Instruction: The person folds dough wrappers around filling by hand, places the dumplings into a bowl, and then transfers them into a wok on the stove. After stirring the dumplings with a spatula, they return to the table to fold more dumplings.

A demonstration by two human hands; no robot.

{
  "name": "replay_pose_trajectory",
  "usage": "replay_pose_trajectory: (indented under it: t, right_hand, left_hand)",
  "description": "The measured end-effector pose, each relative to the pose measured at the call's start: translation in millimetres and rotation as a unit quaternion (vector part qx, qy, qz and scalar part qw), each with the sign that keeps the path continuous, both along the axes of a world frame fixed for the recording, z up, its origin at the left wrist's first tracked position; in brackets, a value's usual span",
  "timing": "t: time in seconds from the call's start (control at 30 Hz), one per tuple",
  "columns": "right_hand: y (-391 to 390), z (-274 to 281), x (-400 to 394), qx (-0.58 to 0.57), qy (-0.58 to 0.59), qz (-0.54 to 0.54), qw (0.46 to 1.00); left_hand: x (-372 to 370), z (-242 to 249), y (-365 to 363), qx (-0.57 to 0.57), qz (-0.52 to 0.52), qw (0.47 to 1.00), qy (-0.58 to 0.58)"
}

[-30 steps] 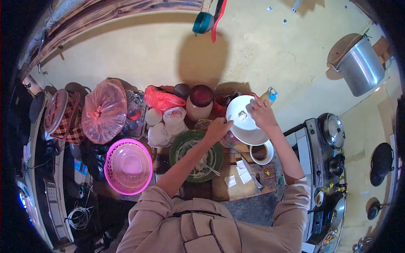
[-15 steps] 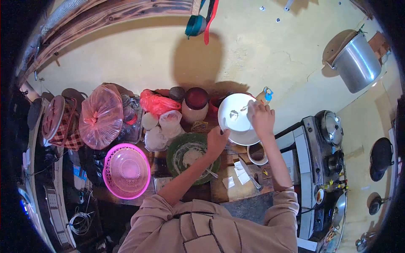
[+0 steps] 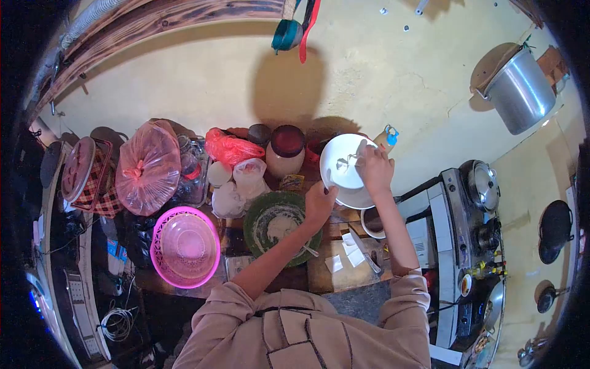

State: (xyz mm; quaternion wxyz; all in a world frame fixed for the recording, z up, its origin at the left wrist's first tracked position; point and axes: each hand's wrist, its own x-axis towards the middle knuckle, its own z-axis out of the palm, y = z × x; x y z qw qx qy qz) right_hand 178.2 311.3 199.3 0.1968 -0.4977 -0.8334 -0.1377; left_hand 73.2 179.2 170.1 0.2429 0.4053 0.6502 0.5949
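Note:
A white bowl [image 3: 335, 147] is tilted toward me at the back of the table, with small greyish bits [image 3: 342, 163] inside it. My left hand [image 3: 321, 203] is closed on its lower left rim. My right hand [image 3: 376, 172] is over the bowl's right side, fingers bent together near the bits; whatever they pinch is too small to make out. Below the tilted bowl shows another white dish [image 3: 355, 198]. Close to my left forearm stands a green basin [image 3: 258, 218] holding pale flour or dough, with a spoon handle [image 3: 310, 251] at its edge.
A dark-filled cup [image 3: 373, 222], white paper pieces [image 3: 353, 252] and a knife [image 3: 372, 263] lie near my right forearm. A pink basket [image 3: 216, 246] is at left, with plastic bags [image 3: 147, 169] behind. A red-lidded jar [image 3: 286, 161] stands behind the basin; a stove [image 3: 458, 209] is right.
My right hand has shifted slightly left and down at the bowl's right side. The greyish bits in the bowl look shifted. My left hand stays on the rim.

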Motion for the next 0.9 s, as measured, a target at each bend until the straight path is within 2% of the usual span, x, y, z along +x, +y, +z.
replay_pose_trajectory:
  t: [0.13, 0.23, 0.33, 0.43, 0.53, 0.63, 0.73, 0.83, 0.9]
  right_hand:
    - [-3.5, 3.1, -3.4, -0.069, -0.024, -0.045, 0.996]
    - [-2.6, -9.4, 1.7, 0.027, -0.029, -0.029, 0.999]
    - [1.6, -18.0, 5.7, 0.073, -0.030, -0.006, 0.997]
    - [3.2, -16.5, 3.3, -0.035, -0.043, -0.017, 0.998]
    - [-5.4, -2.5, -3.6, -0.105, 0.029, -0.038, 0.993]
    - [-0.4, 2.9, 0.3, -0.025, 0.046, 0.002, 0.999]
    - [4.3, 15.9, 7.8, 0.090, 0.012, 0.041, 0.995]
    - [-8.1, 37.0, 18.2, -0.024, 0.130, 0.108, 0.985]
    - [-9.3, 34.0, 25.9, -0.112, 0.238, 0.158, 0.952]
  left_hand:
    - [-0.5, -2.7, 2.4, -0.004, -0.002, 1.000, 0.018]
    - [0.5, -4.6, 3.6, -0.010, -0.003, 1.000, -0.001]
    - [2.3, -9.0, 6.4, 0.018, 0.014, 1.000, 0.009]
    - [0.8, -18.0, 11.8, 0.019, -0.007, 1.000, -0.003]
    - [1.6, -21.2, 12.8, -0.001, -0.023, 0.998, -0.050]
    - [-0.5, -18.2, 12.0, -0.021, -0.031, 0.999, -0.011]
    - [-1.8, -10.0, 10.6, -0.036, -0.035, 0.997, -0.059]
    - [-9.0, -19.3, 17.4, -0.038, -0.083, 0.995, -0.037]
    - [-9.3, -21.1, 17.0, -0.049, -0.017, 0.999, -0.008]
